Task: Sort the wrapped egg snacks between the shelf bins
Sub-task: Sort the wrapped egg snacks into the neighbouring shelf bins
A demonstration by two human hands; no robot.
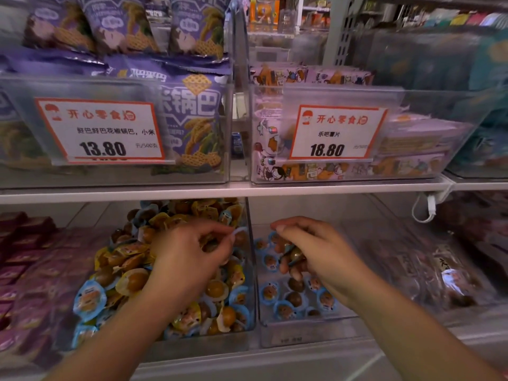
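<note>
Your left hand [189, 251] hovers over the clear plastic bin on the left [248, 298], which is heaped with a mixed pile of yellow-wrapped and blue-wrapped brown egg snacks [137, 279]; its fingers curl and pinch the edge of a pale blue wrapper [239, 231] near the divider wall. Your right hand [310, 251] sits over the clear plastic bin on the right [302, 336], fingers curled round a small cluster of brown eggs in blue wrappers [294, 255], above the thin layer of blue-wrapped eggs [291, 298] already lying on that bin's floor. The job looks to be in its early-to-middle stretch, since plenty of blue pieces remain mixed into the left heap. To do this step well, lower your right hand close to the floor before letting go, so nothing bounces out. With your left, lift only the blue piece clear of the yellow ones, carry it over the divider, and check the wrapper colour before you drop it.
</note>
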